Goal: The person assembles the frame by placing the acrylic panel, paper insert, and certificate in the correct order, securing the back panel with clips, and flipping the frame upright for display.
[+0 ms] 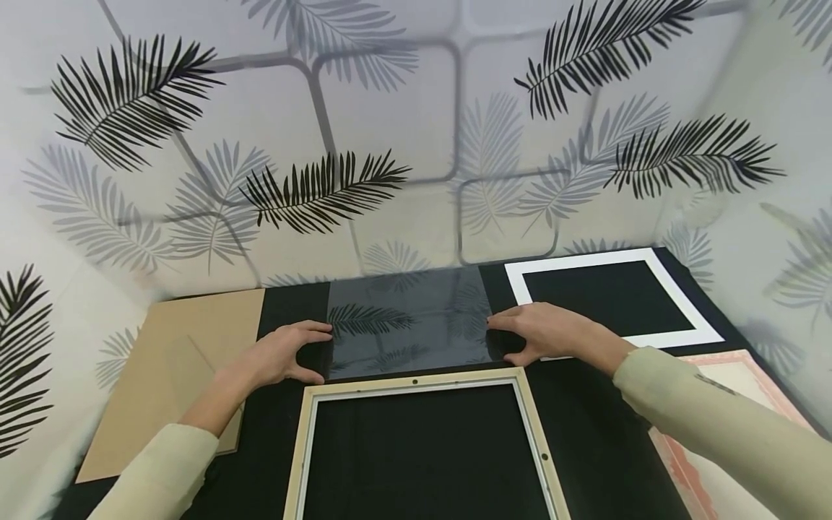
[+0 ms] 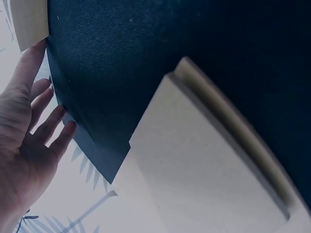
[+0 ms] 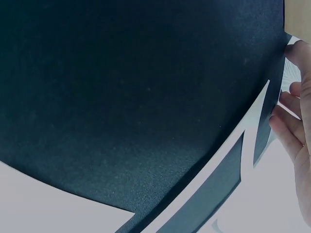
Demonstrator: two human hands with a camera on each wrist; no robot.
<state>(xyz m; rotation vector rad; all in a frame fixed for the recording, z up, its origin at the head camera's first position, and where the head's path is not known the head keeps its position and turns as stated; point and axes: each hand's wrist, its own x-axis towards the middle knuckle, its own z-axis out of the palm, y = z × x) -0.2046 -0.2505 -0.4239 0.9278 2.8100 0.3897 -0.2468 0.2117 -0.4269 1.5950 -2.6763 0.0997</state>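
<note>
A clear, glossy pane point(image 1: 409, 325) lies on the black surface and mirrors the leaf pattern. My left hand point(image 1: 276, 354) is at its left edge, fingertips and thumb spread along that side. At the opposite edge my right hand point(image 1: 546, 334) touches with its fingertips, thumb lower down near the frame corner. Just in front of the pane lies a pale wooden picture frame point(image 1: 414, 381), black showing through its middle. In the left wrist view the fingers point(image 2: 58, 138) are spread and loosely bent. The right fingers point(image 3: 286, 128) look similar; the pane cannot be made out there.
On the left lies a tan board point(image 1: 182, 361). A white mat border point(image 1: 676, 336) lies at the back right, and a pink-edged sheet point(image 1: 767, 390) is partly under the right sleeve. Behind the black surface point(image 1: 604, 433) rises a leaf-printed wall point(image 1: 403, 130).
</note>
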